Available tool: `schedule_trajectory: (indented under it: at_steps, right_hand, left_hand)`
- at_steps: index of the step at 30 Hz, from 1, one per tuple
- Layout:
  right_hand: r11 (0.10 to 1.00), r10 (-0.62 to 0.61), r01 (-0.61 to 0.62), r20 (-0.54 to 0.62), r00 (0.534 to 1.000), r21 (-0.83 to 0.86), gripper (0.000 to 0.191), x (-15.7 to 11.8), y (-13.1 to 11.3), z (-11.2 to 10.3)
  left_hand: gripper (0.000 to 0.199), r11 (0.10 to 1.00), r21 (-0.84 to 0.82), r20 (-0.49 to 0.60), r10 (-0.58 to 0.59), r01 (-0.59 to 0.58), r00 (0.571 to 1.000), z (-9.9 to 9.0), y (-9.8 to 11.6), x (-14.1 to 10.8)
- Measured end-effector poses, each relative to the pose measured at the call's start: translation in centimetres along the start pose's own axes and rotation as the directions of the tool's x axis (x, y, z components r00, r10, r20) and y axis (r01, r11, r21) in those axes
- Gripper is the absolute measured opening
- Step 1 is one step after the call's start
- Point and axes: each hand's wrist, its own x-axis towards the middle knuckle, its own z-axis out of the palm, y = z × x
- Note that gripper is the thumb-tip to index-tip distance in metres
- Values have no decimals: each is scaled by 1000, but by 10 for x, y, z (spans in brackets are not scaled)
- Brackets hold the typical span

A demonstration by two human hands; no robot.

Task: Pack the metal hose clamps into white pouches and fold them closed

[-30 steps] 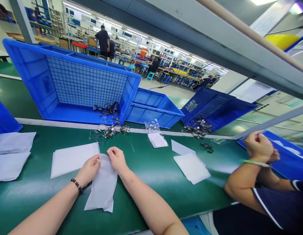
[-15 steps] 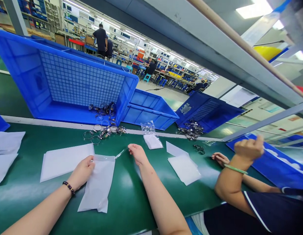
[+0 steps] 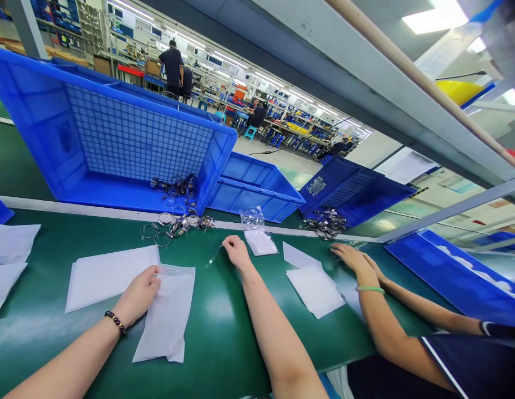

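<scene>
Green counter (image 3: 228, 354) gleams before a big blue bin (image 3: 141, 127), and the left hand (image 3: 139, 293) has its grip pinching a white pouch (image 3: 168, 318) by the upper corner, the pouch lying on the counter just beside a flat white stack (image 3: 110, 277)! Across, the right hand (image 3: 237, 252) pinches a thin clear strip (image 3: 214, 256), near a plastic-wrapped packet (image 3: 260, 243).

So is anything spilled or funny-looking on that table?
Maybe: the big blue crate lies on its side, and metal rings sit outside its open front on the green table, as if spilled, though that may be deliberate. The white pouch in the left hand has an uneven bottom edge.
</scene>
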Motion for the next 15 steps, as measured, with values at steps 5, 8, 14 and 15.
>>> schedule_trajectory:
  at_steps: [5, 8, 14, 15]
  right_hand:
    - [994, -93, 95, 33, 995, -62, 17, 22, 4, 7]
    - [988, -128, 132, 48, 991, -83, 18, 33, 7, 12]
    - [978, -172, 177, 57, 983, -111, 17, 46, 11, 20]
    - [977, -174, 179, 52, 983, -115, 17, 47, 11, 21]
  left_hand:
    - [28, 1000, -20, 14, -9, 9, 1000, 0, 2, -1]
    - [28, 999, -44, 26, -4, 5, 1000, 0, 2, -1]
    - [30, 998, -57, 22, -30, 32, 999, 1, 2, -1]
    - [30, 998, -54, 22, -33, 34, 999, 1, 2, 0]
